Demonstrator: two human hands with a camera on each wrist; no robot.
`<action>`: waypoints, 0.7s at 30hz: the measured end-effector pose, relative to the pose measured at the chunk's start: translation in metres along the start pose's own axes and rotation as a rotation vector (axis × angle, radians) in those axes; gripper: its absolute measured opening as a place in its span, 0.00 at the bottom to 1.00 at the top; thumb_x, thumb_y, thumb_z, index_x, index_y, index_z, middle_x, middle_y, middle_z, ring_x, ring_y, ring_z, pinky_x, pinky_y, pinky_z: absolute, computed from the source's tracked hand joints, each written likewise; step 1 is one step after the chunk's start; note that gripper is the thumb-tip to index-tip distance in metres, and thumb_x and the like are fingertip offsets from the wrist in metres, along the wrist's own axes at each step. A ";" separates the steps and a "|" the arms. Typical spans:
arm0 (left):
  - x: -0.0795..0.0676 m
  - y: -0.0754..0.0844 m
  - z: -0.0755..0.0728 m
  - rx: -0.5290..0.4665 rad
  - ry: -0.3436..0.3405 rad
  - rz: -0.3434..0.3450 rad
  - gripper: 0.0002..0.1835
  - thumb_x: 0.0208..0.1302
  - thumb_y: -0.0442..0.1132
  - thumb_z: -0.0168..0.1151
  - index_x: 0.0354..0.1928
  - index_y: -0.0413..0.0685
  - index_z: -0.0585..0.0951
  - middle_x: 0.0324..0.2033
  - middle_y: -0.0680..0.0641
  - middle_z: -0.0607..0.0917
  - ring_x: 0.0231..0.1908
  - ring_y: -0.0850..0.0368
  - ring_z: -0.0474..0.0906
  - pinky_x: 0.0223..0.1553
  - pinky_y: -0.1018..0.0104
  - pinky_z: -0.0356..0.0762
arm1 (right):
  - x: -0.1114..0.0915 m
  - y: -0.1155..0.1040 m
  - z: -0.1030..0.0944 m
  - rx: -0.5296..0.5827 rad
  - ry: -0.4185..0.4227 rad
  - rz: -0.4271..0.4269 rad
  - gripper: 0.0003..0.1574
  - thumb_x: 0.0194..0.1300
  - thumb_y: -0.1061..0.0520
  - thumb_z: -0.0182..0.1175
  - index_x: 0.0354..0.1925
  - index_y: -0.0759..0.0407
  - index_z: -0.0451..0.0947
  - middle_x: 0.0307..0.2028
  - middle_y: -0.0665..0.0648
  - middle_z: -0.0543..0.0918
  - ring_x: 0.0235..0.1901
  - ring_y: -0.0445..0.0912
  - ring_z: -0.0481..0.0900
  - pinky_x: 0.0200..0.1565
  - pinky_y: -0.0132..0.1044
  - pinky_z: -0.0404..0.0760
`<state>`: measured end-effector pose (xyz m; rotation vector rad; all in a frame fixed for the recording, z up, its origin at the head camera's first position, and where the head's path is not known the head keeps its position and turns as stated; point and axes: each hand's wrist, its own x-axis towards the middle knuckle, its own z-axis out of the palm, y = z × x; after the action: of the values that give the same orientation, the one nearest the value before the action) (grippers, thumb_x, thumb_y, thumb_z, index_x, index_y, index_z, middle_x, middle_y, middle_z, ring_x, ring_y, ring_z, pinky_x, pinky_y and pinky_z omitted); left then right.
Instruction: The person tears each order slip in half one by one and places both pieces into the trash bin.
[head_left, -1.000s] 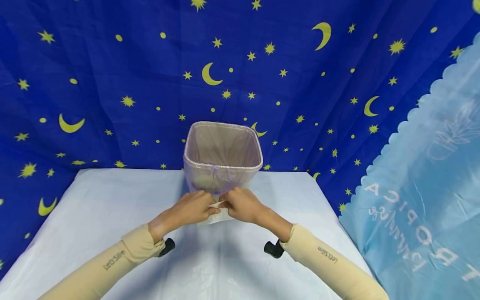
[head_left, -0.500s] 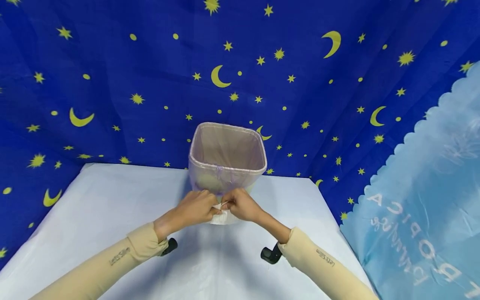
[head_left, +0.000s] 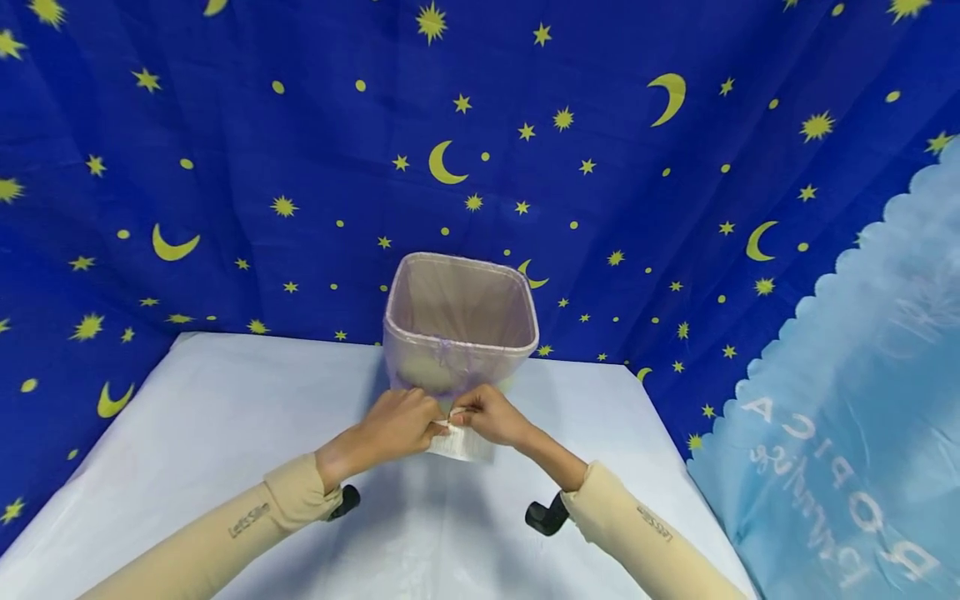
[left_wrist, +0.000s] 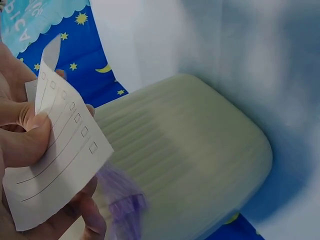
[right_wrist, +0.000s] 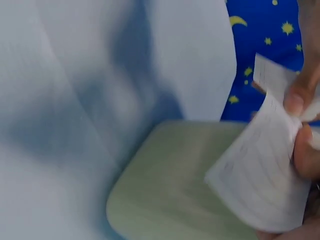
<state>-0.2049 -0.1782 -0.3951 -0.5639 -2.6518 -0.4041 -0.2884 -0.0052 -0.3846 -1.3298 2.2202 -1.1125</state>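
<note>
Both hands hold a small white checklist sheet (head_left: pixel 461 445) printed with lines and square tick boxes, in front of a waste bin. My left hand (head_left: pixel 401 422) pinches the sheet between thumb and fingers; the paper (left_wrist: pixel 70 142) bends upward at its far end in the left wrist view. My right hand (head_left: pixel 489 414) pinches the same sheet close beside the left fingertips. In the right wrist view the paper (right_wrist: pixel 265 172) hangs from the fingers, with another strip of paper (right_wrist: pixel 272 75) sticking out beyond it. Fingers hide the middle of the sheet.
The pale green waste bin (left_wrist: pixel 175 145), lined with a thin purple bag (left_wrist: pixel 127 205), stands at the table's back edge. A white cover lies over the table (head_left: pixel 262 400). Behind hangs a blue star-and-moon cloth (head_left: pixel 330 183); a light blue cloth (head_left: pixel 847 400) hangs at the right.
The head view has shifted slightly, so bin and hands appear a little further right and lower. More of the sheet shows below the hands, which still pinch it close together.
</note>
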 end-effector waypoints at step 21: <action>0.005 0.008 -0.005 -0.090 -0.137 -0.185 0.23 0.56 0.45 0.71 0.12 0.56 0.68 0.11 0.60 0.62 0.14 0.65 0.59 0.15 0.67 0.57 | -0.008 -0.021 -0.003 -0.502 0.080 -0.010 0.09 0.53 0.67 0.66 0.30 0.56 0.89 0.25 0.47 0.86 0.21 0.35 0.64 0.26 0.28 0.69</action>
<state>-0.2036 -0.1716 -0.3866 -0.3867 -2.8406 -0.5593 -0.2734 -0.0027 -0.3679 -1.4981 2.6684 -0.6358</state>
